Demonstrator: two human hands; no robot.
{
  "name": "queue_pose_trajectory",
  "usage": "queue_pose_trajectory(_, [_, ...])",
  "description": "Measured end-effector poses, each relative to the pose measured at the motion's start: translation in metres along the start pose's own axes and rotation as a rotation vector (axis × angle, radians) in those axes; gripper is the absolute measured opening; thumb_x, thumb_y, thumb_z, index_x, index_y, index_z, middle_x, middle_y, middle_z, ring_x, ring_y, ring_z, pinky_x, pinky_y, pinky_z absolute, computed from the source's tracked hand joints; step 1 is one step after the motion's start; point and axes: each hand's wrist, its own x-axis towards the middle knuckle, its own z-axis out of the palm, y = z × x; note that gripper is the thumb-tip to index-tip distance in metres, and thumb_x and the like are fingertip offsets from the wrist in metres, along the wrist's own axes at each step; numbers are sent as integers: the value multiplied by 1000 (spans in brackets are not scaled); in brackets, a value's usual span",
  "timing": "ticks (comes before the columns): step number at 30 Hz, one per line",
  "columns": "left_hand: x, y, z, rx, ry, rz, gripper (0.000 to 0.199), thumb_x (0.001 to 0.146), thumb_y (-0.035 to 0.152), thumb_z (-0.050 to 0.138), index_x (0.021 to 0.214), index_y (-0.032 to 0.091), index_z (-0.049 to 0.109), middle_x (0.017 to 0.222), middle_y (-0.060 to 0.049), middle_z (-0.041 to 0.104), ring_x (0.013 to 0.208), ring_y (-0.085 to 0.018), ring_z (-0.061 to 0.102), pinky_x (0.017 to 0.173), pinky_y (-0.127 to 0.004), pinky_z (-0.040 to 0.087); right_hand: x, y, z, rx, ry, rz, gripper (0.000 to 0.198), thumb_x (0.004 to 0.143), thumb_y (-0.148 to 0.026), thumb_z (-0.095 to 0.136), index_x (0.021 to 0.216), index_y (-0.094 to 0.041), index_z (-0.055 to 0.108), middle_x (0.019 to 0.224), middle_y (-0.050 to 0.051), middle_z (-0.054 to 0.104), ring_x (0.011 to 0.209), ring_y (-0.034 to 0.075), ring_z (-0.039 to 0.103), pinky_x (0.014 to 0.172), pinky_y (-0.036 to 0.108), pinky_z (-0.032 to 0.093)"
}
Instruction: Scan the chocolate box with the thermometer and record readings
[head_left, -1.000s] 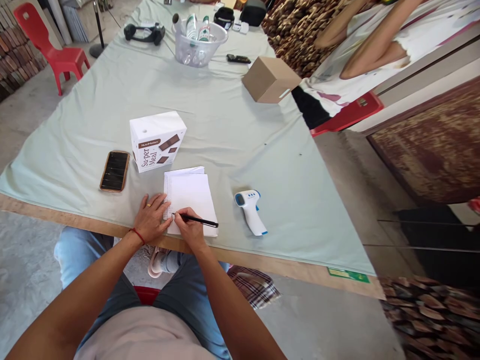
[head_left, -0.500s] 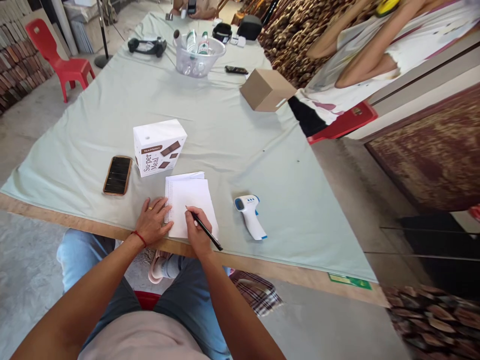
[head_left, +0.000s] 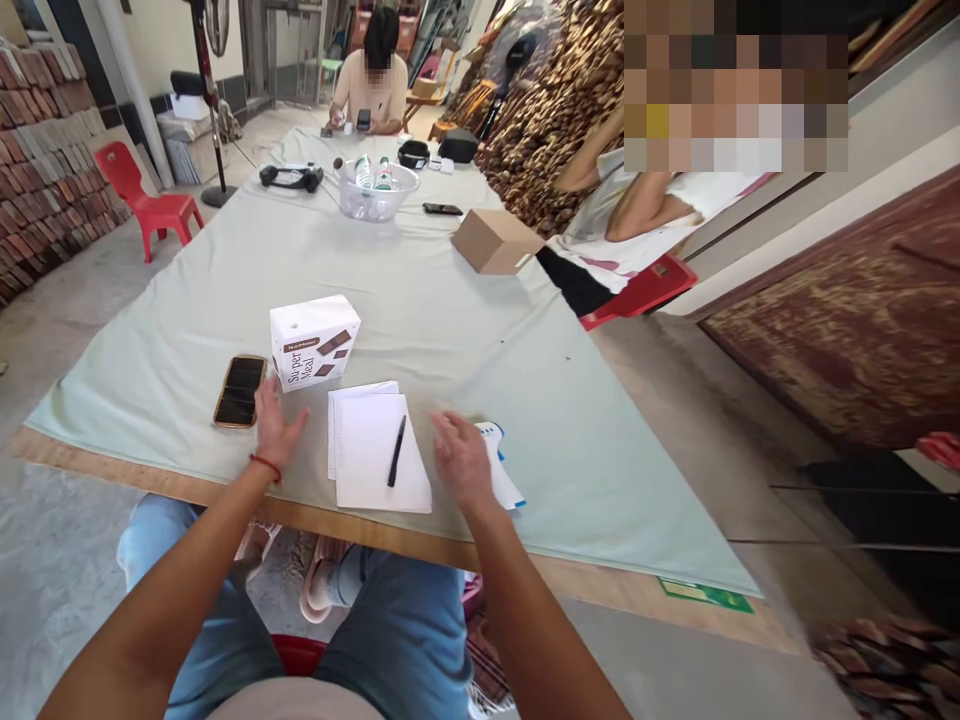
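Note:
My left hand is open, its fingers spread beside the phone and in front of the white Su-per Meal box. A black pen lies on the white paper pad between my hands. My right hand, also open and holding nothing I can see, hovers right of the pad. It partly covers a white and blue infrared thermometer on the cloth.
Farther up the table are a brown carton, a clear basin with bottles, and a black headset-like device. One person sits at the far end, another at the right. A red chair stands left.
My right hand has let go of the pen, which now lies on the pad, and moved right to the thermometer. My left hand has left the pad and moved left. The view has tilted up.

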Motion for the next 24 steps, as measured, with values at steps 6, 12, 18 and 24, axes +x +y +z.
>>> queue_pose_trajectory(6, [85, -2, 2, -177, -80, -299, 85, 49, 18, 87, 124, 19, 47, 132, -16, 54, 131, -35, 45, 110, -54, 35, -27, 25, -37, -243, -357, 667, 57, 85, -50, 55, 126, -10, 54, 118, 24, 58, 112, 38, 56, 86, 47, 47])
queue_pose_trajectory(12, [84, 8, 0, -339, -134, -295, 66, 53, 29, 87, 109, 19, 55, 110, -10, 68, 106, -28, 63, 94, -45, 50, -26, 29, -44, 66, -334, 725, 41, 81, -37, 50, 114, -15, 61, 95, 14, 68, 86, 29, 64, 73, 38, 47])
queue_pose_trajectory(18, [46, 12, -2, -497, -118, -334, 58, 75, 59, 68, 116, 18, 60, 115, -11, 69, 108, -29, 63, 96, -43, 48, -23, -44, -36, 858, 216, 654, 50, 66, -49, 63, 106, -19, 58, 84, 3, 67, 72, 19, 59, 68, 31, 47])
queue_pose_trajectory(24, [19, -2, 12, -320, -56, -217, 63, 80, 61, 62, 126, 18, 58, 121, -12, 65, 119, -30, 56, 105, -45, 41, -20, -151, -4, 1258, -95, 547, 35, 74, -53, 61, 67, -20, 53, 53, -4, 51, 50, 12, 43, 53, 26, 38])
